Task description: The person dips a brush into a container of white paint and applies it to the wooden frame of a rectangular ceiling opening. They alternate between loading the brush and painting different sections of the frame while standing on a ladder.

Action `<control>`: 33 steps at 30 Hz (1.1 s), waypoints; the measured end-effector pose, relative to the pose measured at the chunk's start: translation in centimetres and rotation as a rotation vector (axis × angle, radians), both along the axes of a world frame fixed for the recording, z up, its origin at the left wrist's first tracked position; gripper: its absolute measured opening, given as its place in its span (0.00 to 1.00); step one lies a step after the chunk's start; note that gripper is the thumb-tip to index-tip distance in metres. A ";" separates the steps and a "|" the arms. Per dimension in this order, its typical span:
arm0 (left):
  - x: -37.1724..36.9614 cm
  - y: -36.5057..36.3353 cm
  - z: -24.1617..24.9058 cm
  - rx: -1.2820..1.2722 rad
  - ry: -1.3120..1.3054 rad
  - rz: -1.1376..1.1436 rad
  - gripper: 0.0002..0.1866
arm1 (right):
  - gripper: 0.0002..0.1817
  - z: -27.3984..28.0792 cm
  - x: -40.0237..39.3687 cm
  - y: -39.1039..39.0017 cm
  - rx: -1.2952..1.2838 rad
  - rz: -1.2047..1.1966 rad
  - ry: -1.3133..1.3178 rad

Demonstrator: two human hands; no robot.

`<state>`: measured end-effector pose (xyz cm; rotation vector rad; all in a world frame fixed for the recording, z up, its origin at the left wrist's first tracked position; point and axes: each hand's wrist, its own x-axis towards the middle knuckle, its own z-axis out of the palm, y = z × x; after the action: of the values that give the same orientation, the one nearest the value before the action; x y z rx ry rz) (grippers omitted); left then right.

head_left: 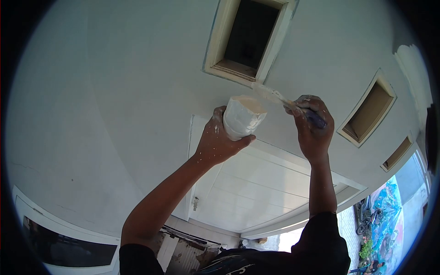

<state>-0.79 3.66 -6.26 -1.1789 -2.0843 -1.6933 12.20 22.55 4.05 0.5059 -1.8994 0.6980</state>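
Note:
My left hand [219, 133], spotted with paint, is wrapped round a white plastic cup [238, 123] of cream-coloured paint. The cup is raised high and tilted a little, its open top toward the wall. In my right hand [314, 119] is a paintbrush [288, 104] with a dark purple handle, gripped between thumb and fingers. Pale paint coats its bristles, which point left and up. The bristle tip overlaps the lower right corner of a cream window frame [229, 77] around a dark opening.
Two more framed openings, a middle one [368, 113] and a smaller one [397, 154], follow along the pale grey wall [151, 59] to the right. Below my hands is a white panelled surface [256, 183]. A dark window [68, 243] lies lower left; a motorcycle [364, 220] stands far below right.

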 end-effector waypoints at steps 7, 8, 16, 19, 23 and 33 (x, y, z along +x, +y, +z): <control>0.1 -0.5 -1.4 0.001 -0.051 -0.030 0.55 | 0.09 3.1 -0.8 -1.0 0.129 -0.128 -0.020; 0.2 -0.7 -1.7 -0.009 -0.029 0.000 0.54 | 0.09 3.4 -0.8 -1.2 0.133 -0.128 -0.023; 0.5 -1.4 -2.3 -0.006 0.021 0.046 0.53 | 0.11 4.8 -0.5 -2.2 0.306 -0.210 0.052; 0.8 -1.6 -2.1 -0.010 -0.036 0.004 0.53 | 0.12 5.3 -0.8 -2.5 0.374 -0.249 0.075; 0.7 -1.6 -2.3 -0.005 0.012 0.028 0.53 | 0.12 5.4 -0.4 -2.9 0.454 -0.273 0.100; 0.8 -1.3 -3.1 0.021 0.054 0.022 0.52 | 0.11 4.6 -0.3 -3.3 0.457 -0.288 -0.020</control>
<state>0.04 2.37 -9.38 -1.1775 -2.0356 -1.6504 11.89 19.29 8.70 0.4913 -2.1012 0.0771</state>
